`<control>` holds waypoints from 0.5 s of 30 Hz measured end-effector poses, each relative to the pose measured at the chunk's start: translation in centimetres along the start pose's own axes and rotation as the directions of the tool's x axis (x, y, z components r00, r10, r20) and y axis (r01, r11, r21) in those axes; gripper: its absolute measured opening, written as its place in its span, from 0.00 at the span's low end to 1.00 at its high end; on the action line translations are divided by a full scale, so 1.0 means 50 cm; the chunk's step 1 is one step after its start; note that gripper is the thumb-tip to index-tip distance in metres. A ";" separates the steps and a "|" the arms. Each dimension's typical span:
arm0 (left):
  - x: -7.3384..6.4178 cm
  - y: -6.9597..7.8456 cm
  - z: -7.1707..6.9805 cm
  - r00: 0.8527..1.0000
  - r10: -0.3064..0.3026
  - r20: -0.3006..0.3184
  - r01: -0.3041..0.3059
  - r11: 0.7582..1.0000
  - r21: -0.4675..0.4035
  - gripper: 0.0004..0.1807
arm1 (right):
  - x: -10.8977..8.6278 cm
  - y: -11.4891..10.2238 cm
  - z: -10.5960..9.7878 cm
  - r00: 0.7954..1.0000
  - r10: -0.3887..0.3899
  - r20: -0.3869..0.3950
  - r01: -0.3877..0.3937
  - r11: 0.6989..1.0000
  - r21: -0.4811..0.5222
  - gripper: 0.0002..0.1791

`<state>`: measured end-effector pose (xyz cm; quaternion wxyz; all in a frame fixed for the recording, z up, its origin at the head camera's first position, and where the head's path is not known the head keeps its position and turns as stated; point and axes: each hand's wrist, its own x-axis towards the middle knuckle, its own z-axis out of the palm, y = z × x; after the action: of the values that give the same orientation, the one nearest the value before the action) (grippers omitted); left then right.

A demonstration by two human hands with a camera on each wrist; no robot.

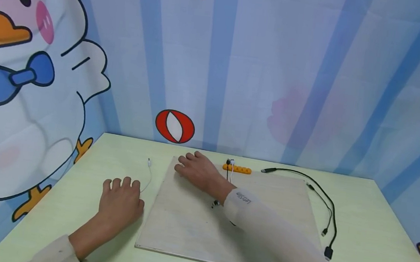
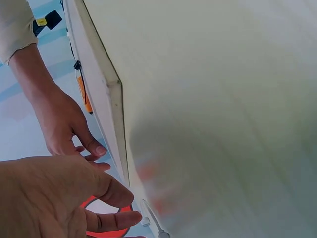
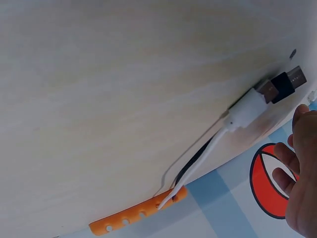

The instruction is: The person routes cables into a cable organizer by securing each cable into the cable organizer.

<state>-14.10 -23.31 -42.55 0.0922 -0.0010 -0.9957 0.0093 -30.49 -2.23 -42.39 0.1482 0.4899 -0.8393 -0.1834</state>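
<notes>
Left hand (image 1: pixel 121 202), fingers loosely extended: lower left, beside white cable (image 1: pixel 150 175). Right hand (image 1: pixel 203 174), fingers relaxed: lower centre, over board (image 1: pixel 183 227). Orange cable holder (image 1: pixel 243 170) lies right of it.

Clip strip (image 3: pixel 133 212): solid org. By it: wht plug (image 3: pixel 246 108) + blk plug (image 3: pixel 284 88), greyish tips. Lone cable (image 1: pixel 150 175), far L: wht. Thick cable (image 1: pixel 334 208) & thin cable (image 1: pixel 324 199), far R: both blk. Board (image 1: pixel 190 232): pale beige, faint streaks. Bench (image 1: pixel 372 240): pale yel-grn. R sleeve (image 1: pixel 276 229): off-wht w/ dk lettering. Backdrop (image 1: pixel 256 67): lt blue, dk-er blue vert. stripes. Duck (image 1: pixel 47 121): wht, blk outlines, org bill (image 1: pixel 1 31), blue bow tie (image 1: pixel 23 77), pink cheek (image 1: pixel 45 22). Ball (image 1: pixel 174 126): red/wht, blk outline.
</notes>
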 end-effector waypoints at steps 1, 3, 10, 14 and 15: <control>-0.001 -0.003 0.001 1.000 -0.004 0.006 0.004 1.000 0.002 0.12 | 0.002 -0.003 -0.002 1.000 -0.002 0.004 0.002 1.000 -0.001 0.18; -0.003 -0.006 0.001 1.000 -0.012 0.021 0.012 1.000 -0.001 0.12 | 0.007 -0.009 -0.005 1.000 -0.005 0.006 0.005 1.000 -0.002 0.18; -0.006 -0.017 0.005 0.997 -0.031 0.068 0.031 1.000 0.005 0.12 | 0.020 -0.027 -0.011 1.000 -0.022 0.013 0.022 1.000 -0.005 0.20; -0.006 -0.023 0.008 0.997 -0.031 0.064 0.030 1.000 0.007 0.12 | 0.028 -0.033 -0.014 0.999 -0.035 -0.004 0.035 0.999 -0.031 0.21; -0.006 -0.024 0.009 0.998 -0.030 0.059 0.030 1.000 0.006 0.12 | 0.030 -0.034 -0.015 0.999 -0.037 -0.007 0.036 0.999 -0.038 0.22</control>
<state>-13.90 -24.52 -43.02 0.0629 0.0144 -0.9979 0.0108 -29.58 -4.45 -42.37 0.1574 0.5030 -0.8260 -0.1999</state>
